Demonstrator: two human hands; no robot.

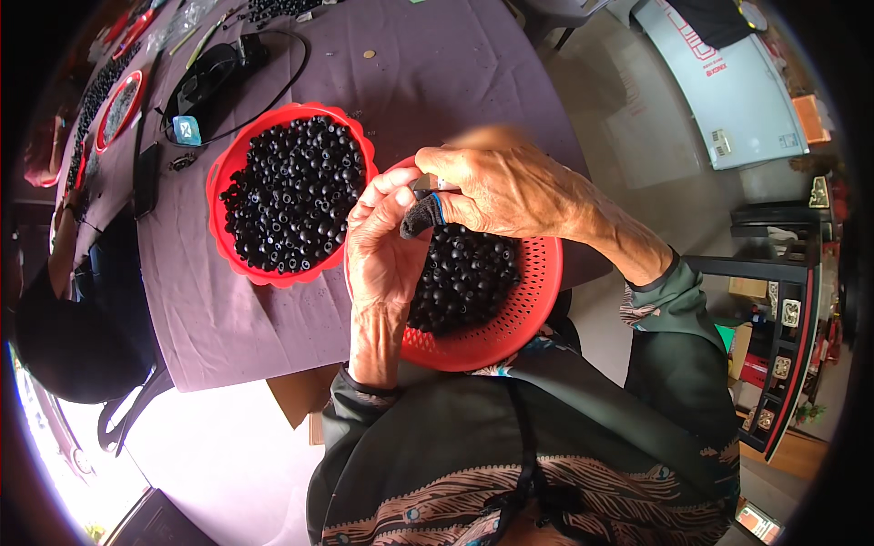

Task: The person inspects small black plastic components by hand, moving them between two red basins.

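Note:
A red perforated basket (pixel 519 309) full of small black beads (pixel 464 273) rests at the table edge against my lap. Above it, my left hand (pixel 382 241) and my right hand (pixel 505 187) meet fingertip to fingertip. My right thumb wears a dark cloth finger cover (pixel 421 216). Both hands pinch something small between them, mostly hidden by the fingers. A second red scalloped bowl (pixel 228 168) with more black beads (pixel 291 191) sits just to the left on the purple tablecloth (pixel 428 73).
Further left on the table lie a black phone (pixel 146 177), black cables with a small blue tag (pixel 187 130), and a red-rimmed dish (pixel 118 109) of dark pieces. Another person in dark clothes (pixel 64 337) sits at the left. A white chest (pixel 728 91) and dark shelving (pixel 787 318) stand at the right.

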